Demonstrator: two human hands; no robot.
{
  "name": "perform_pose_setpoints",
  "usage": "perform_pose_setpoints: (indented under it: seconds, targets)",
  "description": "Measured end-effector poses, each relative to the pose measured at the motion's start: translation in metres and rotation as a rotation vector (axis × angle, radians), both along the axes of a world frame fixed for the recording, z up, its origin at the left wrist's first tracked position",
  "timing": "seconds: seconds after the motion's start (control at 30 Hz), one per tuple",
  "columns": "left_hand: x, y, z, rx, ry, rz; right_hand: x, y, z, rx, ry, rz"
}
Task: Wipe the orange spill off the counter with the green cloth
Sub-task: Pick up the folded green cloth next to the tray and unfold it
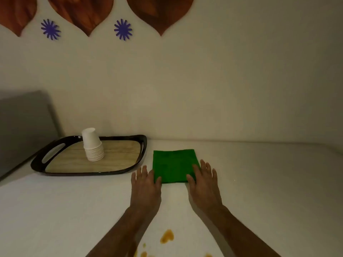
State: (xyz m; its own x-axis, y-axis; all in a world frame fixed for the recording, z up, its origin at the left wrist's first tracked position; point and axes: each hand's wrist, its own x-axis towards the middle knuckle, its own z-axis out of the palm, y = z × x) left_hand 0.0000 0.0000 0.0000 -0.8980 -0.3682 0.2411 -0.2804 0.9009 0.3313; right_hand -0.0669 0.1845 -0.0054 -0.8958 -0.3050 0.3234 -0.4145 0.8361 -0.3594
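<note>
A folded green cloth (173, 165) lies flat on the white counter (259, 182), to the right of the tray. My left hand (145, 184) rests at the cloth's near left corner, fingers spread, thumb touching its edge. My right hand (203, 181) lies over the near right corner, fingers apart on the fabric. Neither hand grips it. An orange spill (167, 236) sits on the counter close to me, between my forearms, with smaller orange drops (143, 254) along the bottom edge of the view.
A dark-rimmed tray (89, 172) with a wood-pattern base stands at the left and carries a stack of white paper cups (92, 145) turned upside down. A grey panel (22, 127) leans at the far left. The wall runs close behind the cloth.
</note>
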Motion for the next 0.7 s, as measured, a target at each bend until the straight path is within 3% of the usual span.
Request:
perform_pose_setpoints:
  seconds: [0.33, 0.6, 0.7]
  targets:
    - [-0.039, 0.005, -0.009, 0.149, 0.101, 0.149, -0.043, -0.015, -0.028, 0.088, -0.094, -0.127]
    - [-0.050, 0.007, 0.003, 0.328, 0.023, 0.157, -0.047, -0.020, -0.025, 0.008, -0.088, -0.201]
    - [-0.044, 0.009, 0.005, 0.436, 0.108, 0.103, -0.045, -0.022, -0.024, -0.049, -0.033, -0.156]
